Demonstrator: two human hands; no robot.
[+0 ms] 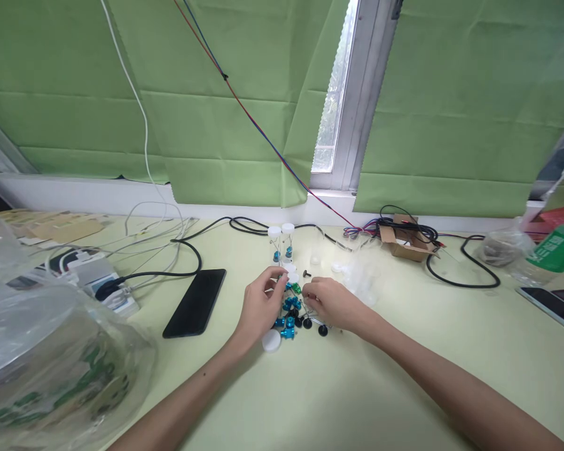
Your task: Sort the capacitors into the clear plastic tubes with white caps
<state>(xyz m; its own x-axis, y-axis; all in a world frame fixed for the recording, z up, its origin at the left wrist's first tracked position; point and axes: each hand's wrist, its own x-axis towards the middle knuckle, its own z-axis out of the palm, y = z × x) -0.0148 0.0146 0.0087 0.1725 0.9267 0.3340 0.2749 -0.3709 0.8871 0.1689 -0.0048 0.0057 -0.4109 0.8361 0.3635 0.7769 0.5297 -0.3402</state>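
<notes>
White-capped vials (274,243): two, upright beyond hands, blue pieces (276,256) inside, apparently done. Seemingly left: loose blue parts (289,333) between hands, too overlapped to count; at least one green part (296,288), three black discs (323,330). Near lid (271,341): one. Left hand (266,297) pinched, right hand (329,300) curled; contents unclear.

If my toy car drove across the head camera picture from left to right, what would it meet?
Clear plastic bag → black smartphone → left hand → small green piece → right hand → cardboard box → green-labelled bottle.
</notes>
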